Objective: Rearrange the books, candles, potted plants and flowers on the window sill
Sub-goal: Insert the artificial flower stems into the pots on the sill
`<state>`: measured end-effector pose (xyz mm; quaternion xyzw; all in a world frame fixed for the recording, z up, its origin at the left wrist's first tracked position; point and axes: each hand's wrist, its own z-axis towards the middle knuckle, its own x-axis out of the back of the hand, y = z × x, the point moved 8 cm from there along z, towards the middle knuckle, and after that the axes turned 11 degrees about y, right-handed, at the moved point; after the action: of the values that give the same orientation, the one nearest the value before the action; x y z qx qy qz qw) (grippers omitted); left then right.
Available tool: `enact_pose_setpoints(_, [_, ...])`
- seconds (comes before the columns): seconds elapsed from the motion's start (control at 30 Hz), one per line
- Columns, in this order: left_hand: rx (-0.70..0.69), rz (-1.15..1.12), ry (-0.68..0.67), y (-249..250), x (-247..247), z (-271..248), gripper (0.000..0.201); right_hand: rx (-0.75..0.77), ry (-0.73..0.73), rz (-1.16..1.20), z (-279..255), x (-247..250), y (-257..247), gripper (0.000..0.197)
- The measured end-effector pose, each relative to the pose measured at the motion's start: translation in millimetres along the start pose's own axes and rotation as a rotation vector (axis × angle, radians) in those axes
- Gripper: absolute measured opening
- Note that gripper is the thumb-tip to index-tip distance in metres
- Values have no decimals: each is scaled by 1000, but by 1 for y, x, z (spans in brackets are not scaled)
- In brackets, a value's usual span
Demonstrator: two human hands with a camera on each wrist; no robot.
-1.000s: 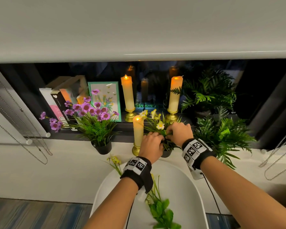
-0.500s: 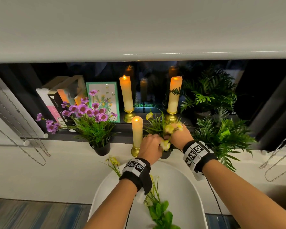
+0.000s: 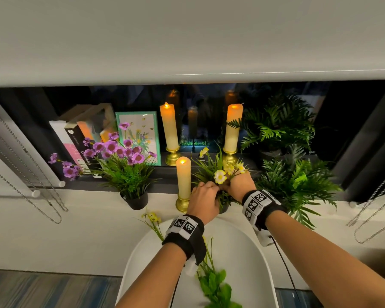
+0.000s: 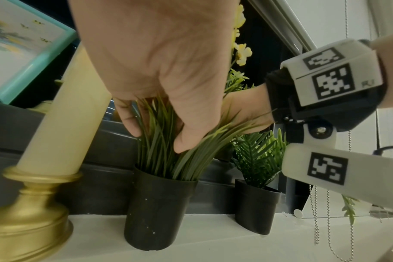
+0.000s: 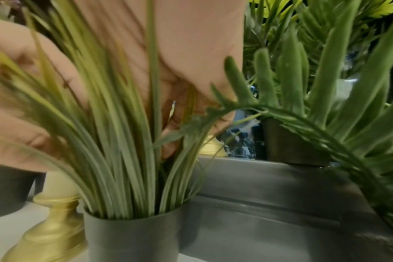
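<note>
Left wrist view — both the left hand (image 4: 159, 70) and right hand (image 4: 242, 109) pinch stiff plastic grass blades (image 4: 168, 150) in a matte black pot (image 4: 156, 211).

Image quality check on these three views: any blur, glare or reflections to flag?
Head view: dim, lit mostly by the candles, whose reflections show in the dark window; edges bow from the wide lens. Left wrist view: fairly sharp on the grass pot, the near candle soft. Right wrist view: motion-blurred, grass smeared over the right hand.

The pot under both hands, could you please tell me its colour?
Black, the pot shows best in the left wrist view.
</note>
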<state>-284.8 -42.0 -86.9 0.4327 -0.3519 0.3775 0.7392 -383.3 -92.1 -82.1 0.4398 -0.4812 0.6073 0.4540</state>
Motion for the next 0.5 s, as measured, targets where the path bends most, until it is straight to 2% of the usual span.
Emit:
enact_pose_setpoints(0.17, [-10, 45, -27, -2, 4, -3, 38, 9, 6, 184, -1, 11, 3, 26])
enact_pose_setpoints(0.3, [-8, 9, 19, -4, 11, -5, 41, 56, 111, 334, -6, 33, 6, 22])
enact_pose_setpoints(0.5, [-24, 26, 8, -4, 18, -5, 42, 99, 176, 383, -18, 40, 9, 34])
